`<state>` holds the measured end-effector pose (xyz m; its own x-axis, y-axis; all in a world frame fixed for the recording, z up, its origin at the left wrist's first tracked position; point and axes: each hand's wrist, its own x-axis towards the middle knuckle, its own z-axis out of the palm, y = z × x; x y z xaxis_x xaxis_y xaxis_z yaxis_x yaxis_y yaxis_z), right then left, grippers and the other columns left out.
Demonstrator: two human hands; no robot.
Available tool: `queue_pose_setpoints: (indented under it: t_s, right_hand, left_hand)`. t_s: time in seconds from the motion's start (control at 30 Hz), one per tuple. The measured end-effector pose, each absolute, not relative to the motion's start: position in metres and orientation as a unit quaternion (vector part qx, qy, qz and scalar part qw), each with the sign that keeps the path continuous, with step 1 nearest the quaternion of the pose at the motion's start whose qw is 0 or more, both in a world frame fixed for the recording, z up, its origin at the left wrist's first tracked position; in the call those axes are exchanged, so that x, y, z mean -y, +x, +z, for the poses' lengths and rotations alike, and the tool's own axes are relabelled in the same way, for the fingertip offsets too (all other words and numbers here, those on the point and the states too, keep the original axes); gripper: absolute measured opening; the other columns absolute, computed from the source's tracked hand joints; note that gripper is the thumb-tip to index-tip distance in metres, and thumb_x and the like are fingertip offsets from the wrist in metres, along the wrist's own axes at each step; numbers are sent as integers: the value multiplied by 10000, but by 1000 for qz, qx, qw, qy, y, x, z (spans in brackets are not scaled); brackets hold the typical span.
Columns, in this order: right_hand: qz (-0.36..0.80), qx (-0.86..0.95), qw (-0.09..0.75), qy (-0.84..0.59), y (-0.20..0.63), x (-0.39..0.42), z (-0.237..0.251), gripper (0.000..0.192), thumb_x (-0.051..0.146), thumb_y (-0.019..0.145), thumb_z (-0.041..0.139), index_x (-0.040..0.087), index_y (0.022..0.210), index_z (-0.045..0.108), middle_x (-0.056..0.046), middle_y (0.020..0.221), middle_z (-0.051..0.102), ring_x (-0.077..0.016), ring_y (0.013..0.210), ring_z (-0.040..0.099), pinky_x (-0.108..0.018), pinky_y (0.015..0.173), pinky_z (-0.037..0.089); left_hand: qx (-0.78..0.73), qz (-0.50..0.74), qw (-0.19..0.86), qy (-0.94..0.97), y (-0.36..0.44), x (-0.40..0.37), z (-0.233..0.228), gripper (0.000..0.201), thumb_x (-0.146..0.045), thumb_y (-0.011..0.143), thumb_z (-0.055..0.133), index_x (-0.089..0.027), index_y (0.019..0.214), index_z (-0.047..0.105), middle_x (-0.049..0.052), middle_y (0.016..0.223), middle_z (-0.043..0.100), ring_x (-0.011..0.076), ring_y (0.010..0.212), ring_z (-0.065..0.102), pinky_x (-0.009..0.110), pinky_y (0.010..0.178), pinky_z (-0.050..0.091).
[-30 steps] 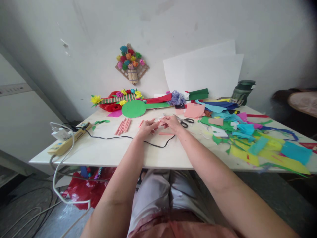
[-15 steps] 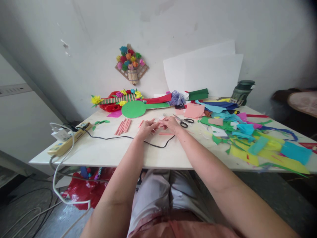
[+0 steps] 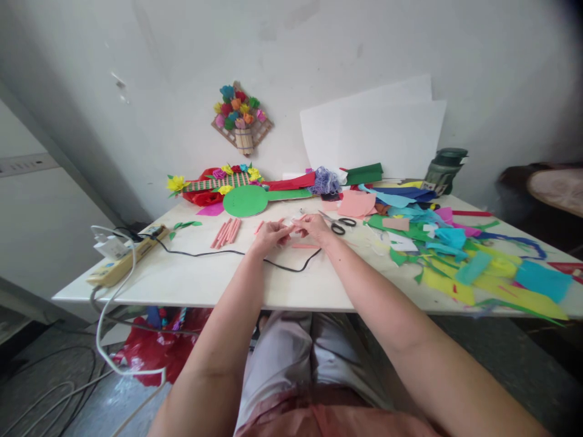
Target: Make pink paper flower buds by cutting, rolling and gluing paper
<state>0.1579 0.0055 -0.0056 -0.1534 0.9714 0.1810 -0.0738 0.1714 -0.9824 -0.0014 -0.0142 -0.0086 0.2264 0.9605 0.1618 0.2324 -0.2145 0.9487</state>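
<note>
My left hand (image 3: 269, 235) and my right hand (image 3: 315, 228) meet over the middle of the white table (image 3: 195, 276). Together they pinch a small pink paper roll (image 3: 292, 229) between their fingertips. Another pink strip (image 3: 305, 246) lies on the table just under my right hand. A bundle of finished pink paper rolls (image 3: 226, 232) lies to the left of my left hand. Black-handled scissors (image 3: 339, 225) rest just right of my right hand. A black cable (image 3: 237, 252) runs under both wrists.
Coloured paper scraps (image 3: 460, 255) cover the table's right half. A green paper disc (image 3: 246, 200) and paper flower crafts (image 3: 214, 182) sit at the back. A power strip (image 3: 122, 258) lies at the left edge. White sheets (image 3: 373, 133) lean on the wall beside a dark green jar (image 3: 446, 169).
My hands have stayed together in the same spot, with the fingers shifting slightly on the pink roll. Nothing else has moved.
</note>
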Motion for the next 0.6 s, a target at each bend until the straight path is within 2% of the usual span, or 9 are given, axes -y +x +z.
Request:
queue_pose_setpoints:
  t_s: [0.1, 0.17, 0.27, 0.33, 0.47, 0.6]
  right_hand:
    - [510, 562, 516, -398, 158, -8, -7, 266, 327, 621, 747, 123, 551, 591, -17, 462, 589, -65, 370, 463, -186, 380, 388]
    - [516, 559, 518, -391, 159, -9, -8, 261, 326, 623, 742, 123, 554, 593, -20, 471, 596, -66, 371, 463, -189, 382, 387]
    - [526, 567, 513, -372, 159, -9, -10, 265, 339, 614, 742, 117, 561, 607, -25, 484, 602, -64, 378, 457, -191, 382, 380]
    - [530, 575, 508, -361, 158, -9, -10, 275, 353, 604, 744, 113, 562, 617, -21, 486, 597, -59, 378, 448, -187, 374, 367]
    - [533, 578, 503, -359, 158, -9, -11, 292, 369, 576, 757, 110, 560, 623, -2, 473, 570, -53, 365, 440, -183, 359, 348]
    - [532, 583, 495, -364, 158, -11, -10, 298, 384, 587, 747, 105, 593, 640, -7, 481, 580, -54, 352, 439, -186, 352, 344]
  left_hand:
    - [-456, 412, 442, 654, -2, 13, -9, 445, -568, 650, 645, -123, 660, 634, 42, 570, 614, 101, 461, 513, 227, 461, 379]
    - [-461, 417, 445, 644, -2, 12, -9, 488, -561, 637, 663, -114, 835, 664, 57, 635, 649, 119, 501, 551, 236, 480, 401]
    - [-459, 453, 433, 630, -1, 10, -11, 659, -497, 562, 748, -108, 1074, 607, 67, 704, 670, 142, 574, 589, 249, 527, 437]
    - [-438, 480, 431, 626, 0, 9, -13, 655, -452, 523, 782, -104, 1052, 615, 69, 745, 673, 138, 615, 592, 254, 568, 453]
    - [-416, 498, 419, 635, 1, 9, -14, 480, -433, 534, 777, -100, 863, 671, 53, 725, 662, 102, 591, 545, 243, 583, 433]
    - [-411, 505, 432, 624, 1, 9, -14, 470, -418, 531, 782, -102, 862, 673, 35, 680, 648, 89, 559, 517, 243, 578, 420]
